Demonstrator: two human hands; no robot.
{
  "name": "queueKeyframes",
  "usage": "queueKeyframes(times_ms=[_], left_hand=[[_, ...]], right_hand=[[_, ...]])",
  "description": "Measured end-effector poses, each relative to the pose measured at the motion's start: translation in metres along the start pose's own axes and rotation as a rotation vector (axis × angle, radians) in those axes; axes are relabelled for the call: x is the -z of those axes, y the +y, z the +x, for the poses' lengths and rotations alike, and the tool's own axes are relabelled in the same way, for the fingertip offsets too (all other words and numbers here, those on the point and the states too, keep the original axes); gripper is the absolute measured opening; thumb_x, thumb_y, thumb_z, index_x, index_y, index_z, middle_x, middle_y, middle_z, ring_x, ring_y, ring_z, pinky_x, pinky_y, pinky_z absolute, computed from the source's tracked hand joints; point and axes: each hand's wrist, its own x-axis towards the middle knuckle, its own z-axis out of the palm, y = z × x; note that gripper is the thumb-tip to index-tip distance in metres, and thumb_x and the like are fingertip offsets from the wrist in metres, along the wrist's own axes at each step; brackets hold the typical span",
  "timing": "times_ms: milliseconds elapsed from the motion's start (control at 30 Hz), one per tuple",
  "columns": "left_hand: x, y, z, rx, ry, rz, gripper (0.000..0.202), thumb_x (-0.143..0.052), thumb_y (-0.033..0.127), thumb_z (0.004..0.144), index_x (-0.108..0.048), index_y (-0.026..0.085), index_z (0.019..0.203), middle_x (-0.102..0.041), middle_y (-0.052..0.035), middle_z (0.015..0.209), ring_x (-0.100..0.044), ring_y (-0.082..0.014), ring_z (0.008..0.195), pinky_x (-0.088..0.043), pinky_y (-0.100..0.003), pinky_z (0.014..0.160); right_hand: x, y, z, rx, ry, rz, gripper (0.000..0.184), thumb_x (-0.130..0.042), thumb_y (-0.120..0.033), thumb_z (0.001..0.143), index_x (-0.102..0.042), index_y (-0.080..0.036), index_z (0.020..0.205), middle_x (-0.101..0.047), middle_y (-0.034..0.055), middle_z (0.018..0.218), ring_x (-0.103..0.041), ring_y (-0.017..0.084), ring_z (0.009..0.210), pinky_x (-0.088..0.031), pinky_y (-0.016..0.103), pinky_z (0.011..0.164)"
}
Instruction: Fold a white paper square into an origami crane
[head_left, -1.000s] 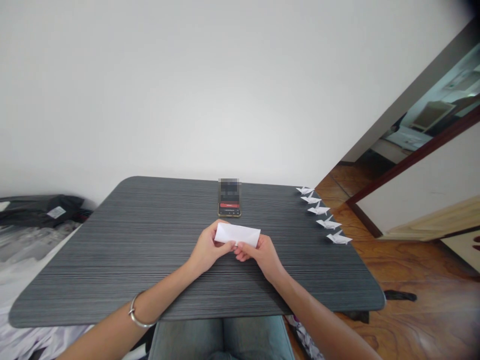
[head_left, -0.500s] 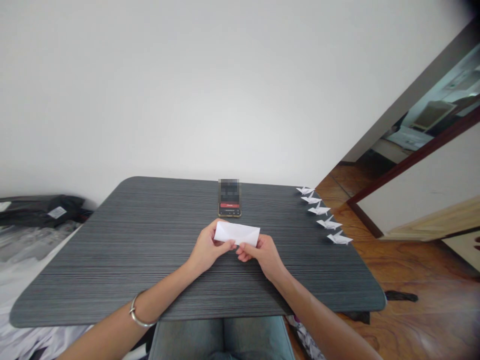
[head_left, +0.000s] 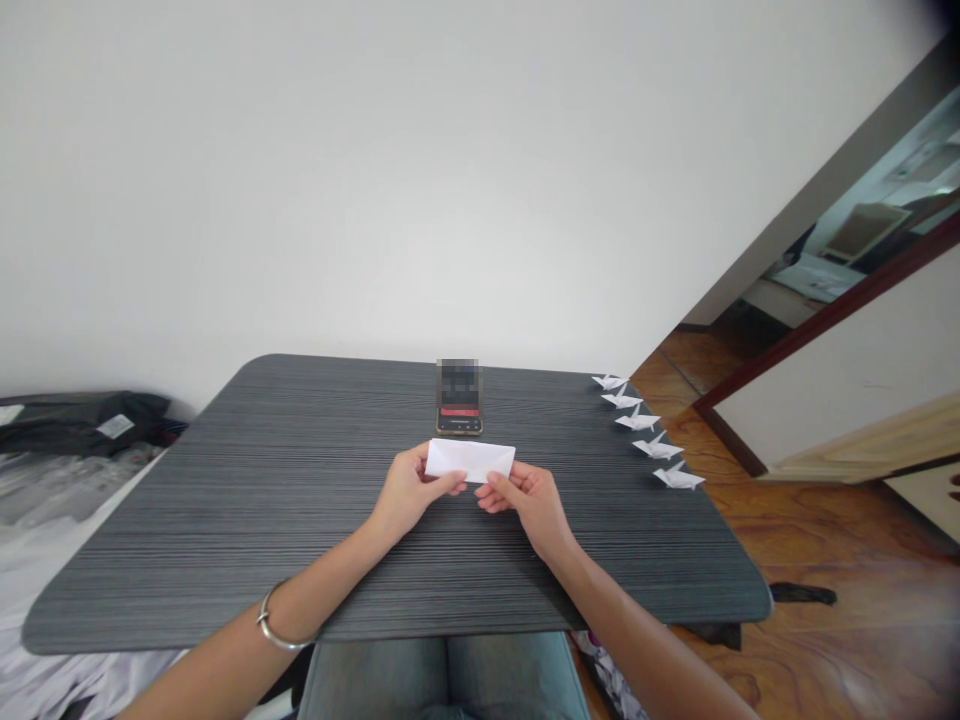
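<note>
A folded white sheet of paper [head_left: 471, 458], long and narrow, is held between my two hands above the dark table [head_left: 300, 480]. My left hand [head_left: 405, 490] pinches its left end, thumb along the lower edge and fingers behind. At the right part, my right hand [head_left: 529, 500] grips the paper with the thumb in front and the fingers curled beneath. Just beyond the paper lies a phone [head_left: 459, 400] with a lit screen. Several folded paper cranes [head_left: 637, 420] stand in a row along the table's right side.
A white wall [head_left: 450, 180] rises behind the table's far edge. On the left are a black plastic package [head_left: 82, 420] and pale fabric [head_left: 45, 560]. To the right are a wooden floor [head_left: 810, 540] and a doorway.
The paper has shifted slightly left and away from me. My right thumb has slid a little to the right along it, leaving a wider gap between the thumbs.
</note>
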Motion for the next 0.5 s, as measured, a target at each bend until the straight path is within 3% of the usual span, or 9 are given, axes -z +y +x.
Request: queueKeyframes(times_ms=[500], left_hand=[[0.0011,0.0040,-0.0004,-0.072,0.055,-0.001,0.027,-0.068,0.025,0.061,-0.057,0.010,0.080,-0.061,-0.0005,0.068,-0.053,-0.0073,0.054,-0.049,-0.019,0.052]], right_hand=[[-0.0005,-0.0012,-0.0020,0.111,0.046,-0.034,0.028,-0.065,-0.038,0.066,-0.065,-0.012,0.075,-0.069,0.0058,0.061,-0.063,0.015,0.049,-0.053,0.027,0.050]])
